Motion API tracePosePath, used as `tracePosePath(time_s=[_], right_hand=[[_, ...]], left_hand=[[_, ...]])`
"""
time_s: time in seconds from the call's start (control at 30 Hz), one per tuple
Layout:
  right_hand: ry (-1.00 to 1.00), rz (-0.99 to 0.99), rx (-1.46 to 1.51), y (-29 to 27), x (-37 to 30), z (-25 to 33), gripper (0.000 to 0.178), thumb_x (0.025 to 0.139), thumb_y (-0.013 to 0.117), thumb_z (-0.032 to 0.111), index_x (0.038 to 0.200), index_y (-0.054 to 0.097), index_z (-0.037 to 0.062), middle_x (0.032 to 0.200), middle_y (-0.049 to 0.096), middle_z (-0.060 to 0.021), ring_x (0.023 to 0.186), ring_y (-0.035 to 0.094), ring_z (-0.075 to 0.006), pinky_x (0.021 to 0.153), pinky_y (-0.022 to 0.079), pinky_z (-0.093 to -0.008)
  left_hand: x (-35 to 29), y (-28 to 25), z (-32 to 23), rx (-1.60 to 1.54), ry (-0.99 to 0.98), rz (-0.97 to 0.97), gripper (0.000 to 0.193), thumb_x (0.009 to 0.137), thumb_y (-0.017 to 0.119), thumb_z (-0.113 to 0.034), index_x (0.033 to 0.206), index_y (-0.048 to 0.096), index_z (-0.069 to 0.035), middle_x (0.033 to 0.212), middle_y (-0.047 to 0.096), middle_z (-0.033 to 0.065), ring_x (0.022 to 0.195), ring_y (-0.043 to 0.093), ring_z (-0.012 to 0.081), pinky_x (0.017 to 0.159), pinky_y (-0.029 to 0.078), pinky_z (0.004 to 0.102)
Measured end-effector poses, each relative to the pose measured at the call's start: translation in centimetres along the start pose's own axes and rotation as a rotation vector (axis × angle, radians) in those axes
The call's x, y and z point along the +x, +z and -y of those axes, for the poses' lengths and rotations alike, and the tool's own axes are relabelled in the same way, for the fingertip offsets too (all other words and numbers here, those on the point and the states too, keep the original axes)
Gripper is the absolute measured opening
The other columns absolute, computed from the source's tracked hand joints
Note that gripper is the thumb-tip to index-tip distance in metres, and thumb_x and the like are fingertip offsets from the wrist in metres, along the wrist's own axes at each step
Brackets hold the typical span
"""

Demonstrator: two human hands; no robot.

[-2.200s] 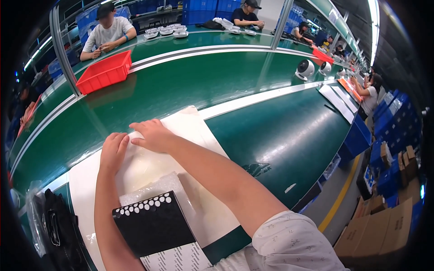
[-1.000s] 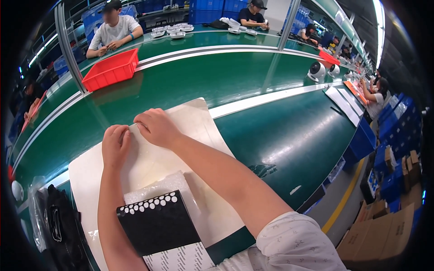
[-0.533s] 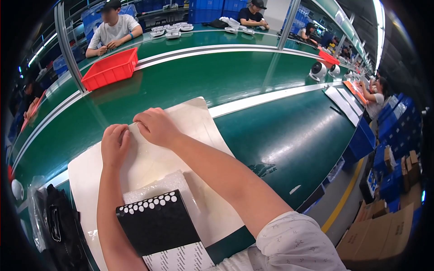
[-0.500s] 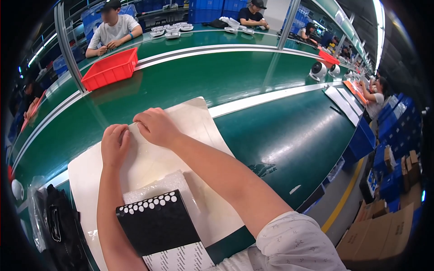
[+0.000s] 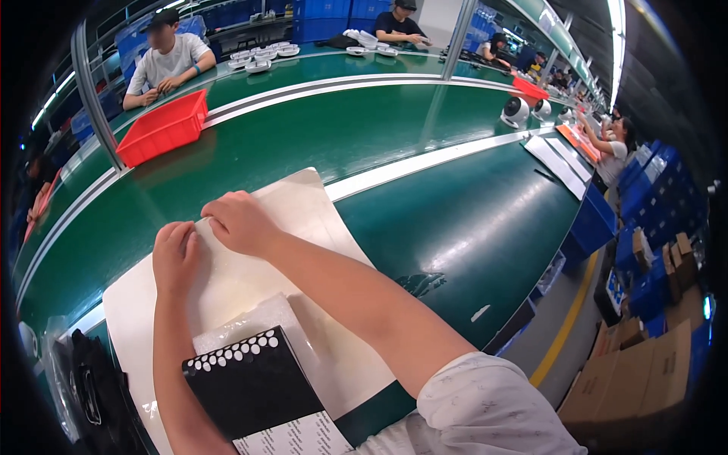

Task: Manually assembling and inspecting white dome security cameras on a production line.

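Note:
My left hand (image 5: 176, 254) and my right hand (image 5: 239, 224) are close together at the far edge of a large cream sheet (image 5: 345, 349) on the bench. The fingers of both hands are curled down at that edge; whatever is in them is hidden. Between my forearms lies a black pad (image 5: 250, 387) with rows of round white stickers (image 5: 243, 350) along its far end. A white sheet with rows of small print (image 5: 296, 436) adjoins its near end. Under the pad's far side shows a piece of white foam (image 5: 292, 322), with clear film over part of it.
Beyond my hands runs a green conveyor belt (image 5: 303, 136) with a red bin (image 5: 163, 125) on its far side. White round-headed devices (image 5: 516, 111) stand at the right. Black cloth (image 5: 95, 387) and clear plastic lie at the left. Cardboard boxes (image 5: 629, 379) stand at the lower right. Co-workers sit across.
The whole view has shifted, so the scene sits further left in the picture. My hands keep nearly the same pose at the sheet's edge. A co-worker in black has moved a hand.

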State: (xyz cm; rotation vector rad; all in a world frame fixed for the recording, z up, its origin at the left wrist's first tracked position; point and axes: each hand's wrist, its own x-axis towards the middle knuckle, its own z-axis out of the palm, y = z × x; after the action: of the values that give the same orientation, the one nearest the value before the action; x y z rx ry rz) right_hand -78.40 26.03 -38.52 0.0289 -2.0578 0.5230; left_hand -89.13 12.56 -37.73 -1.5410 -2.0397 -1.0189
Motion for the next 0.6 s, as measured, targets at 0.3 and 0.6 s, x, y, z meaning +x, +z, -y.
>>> tracePosePath(time_s=[0.3,0.6], right_hand=[[0.021,0.022,-0.003,0.1,0.1,-0.3,0.012,0.073,0.05,0.009,0.082,0.058,0.0068,0.077,0.059,-0.0076,0.079,0.053,-0.0264,0.075,0.039,-0.0378],[0.013,0.009,-0.008,0.8,0.0,-0.8,0.011,0.073,0.051,0.008,0.082,0.058,0.0078,0.075,0.058,-0.007,0.077,0.053,-0.0258,0.076,0.038,-0.0379]], left_hand=[[0.2,0.3,0.2,-0.013,-0.003,0.039,0.02,0.076,0.052,-0.009,0.093,0.057,0.001,0.096,0.055,0.0131,0.092,0.051,0.0278,0.082,0.04,0.0329],[0.3,0.6,0.8,-0.008,-0.023,0.066,0.021,0.076,0.052,-0.008,0.094,0.058,0.001,0.098,0.055,0.0132,0.093,0.051,0.0279,0.083,0.039,0.0328]])
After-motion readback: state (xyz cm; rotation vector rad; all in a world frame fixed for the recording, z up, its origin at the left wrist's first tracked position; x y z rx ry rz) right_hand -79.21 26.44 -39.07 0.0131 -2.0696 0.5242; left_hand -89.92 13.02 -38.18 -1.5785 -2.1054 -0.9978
